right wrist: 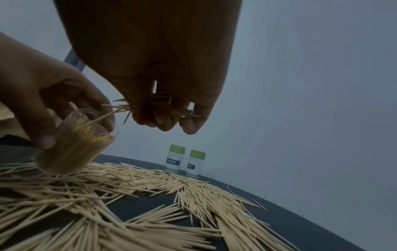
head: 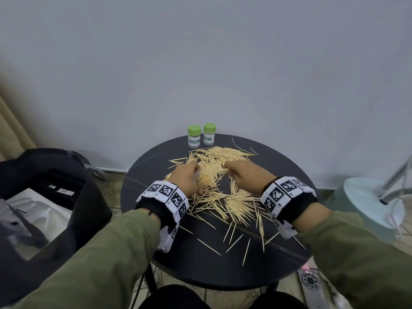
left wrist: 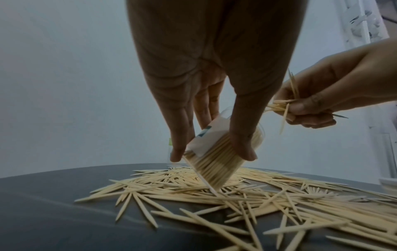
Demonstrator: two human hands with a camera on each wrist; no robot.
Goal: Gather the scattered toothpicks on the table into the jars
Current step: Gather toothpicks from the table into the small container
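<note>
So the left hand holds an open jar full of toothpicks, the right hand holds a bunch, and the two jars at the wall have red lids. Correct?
Not quite: the lids of the two jars are green, as the right wrist view shows. The left hand does hold the open jar, the right hand a bunch.

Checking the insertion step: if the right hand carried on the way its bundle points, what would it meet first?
Most likely the open mouth of the toothpick jar that the left hand holds tilted; the right hand pinches its toothpick bundle close by. Depth is unclear.
</note>
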